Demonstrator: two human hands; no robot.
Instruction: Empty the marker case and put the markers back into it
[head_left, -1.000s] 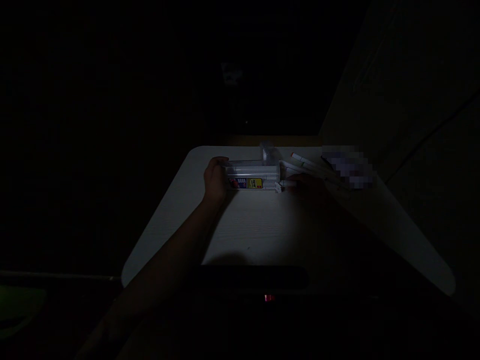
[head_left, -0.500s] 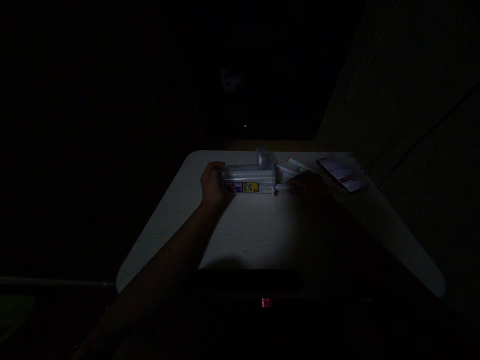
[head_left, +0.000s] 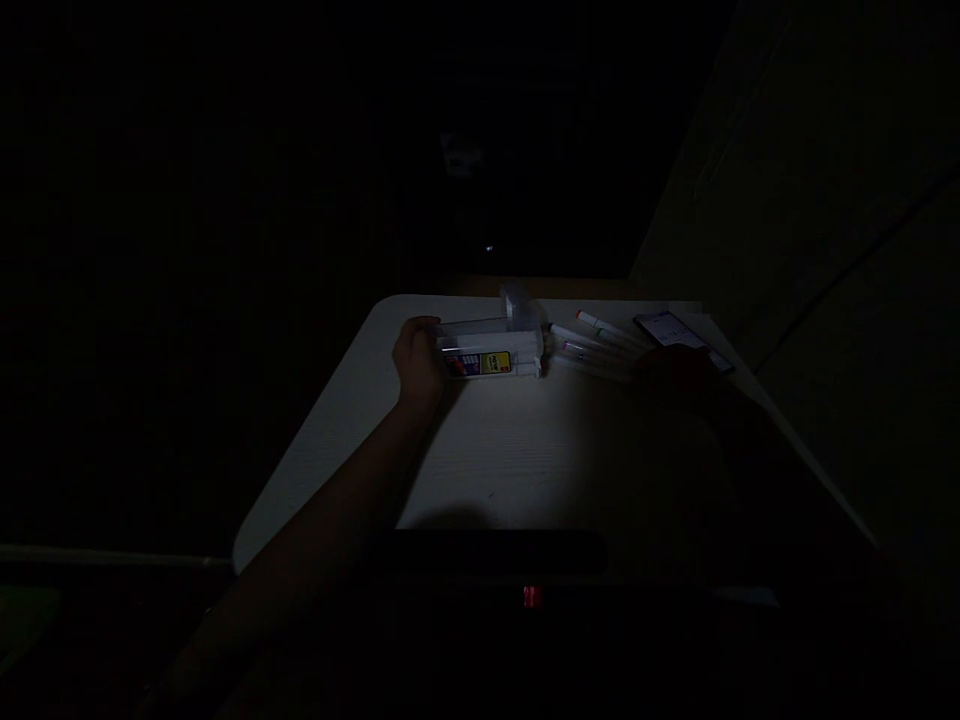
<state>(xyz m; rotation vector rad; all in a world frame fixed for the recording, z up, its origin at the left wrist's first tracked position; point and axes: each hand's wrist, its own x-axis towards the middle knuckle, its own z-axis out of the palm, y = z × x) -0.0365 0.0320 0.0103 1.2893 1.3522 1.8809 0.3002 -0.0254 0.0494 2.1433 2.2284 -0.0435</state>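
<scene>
My left hand [head_left: 418,362] is wrapped round the closed end of a clear plastic case [head_left: 480,328] that lies on its side. The case bears a yellow and dark label, and white markers show inside it. Its lid [head_left: 516,303] stands open at the right end. Several loose white markers [head_left: 596,347], some with coloured bands, lie just right of the opening. My right hand [head_left: 671,372] is a dark shape over the right ends of these markers, close to a phone; its fingers are lost in shadow.
The phone [head_left: 679,328] lies with its screen lit at the right back of the pale table [head_left: 480,450]. A dark slot [head_left: 495,550] runs along the table's near edge. A wall with a cable [head_left: 855,265] rises on the right. The surroundings are very dark.
My right hand has moved right, away from the case mouth to the markers' far ends near the phone. The case and my left hand have shifted slightly left.
</scene>
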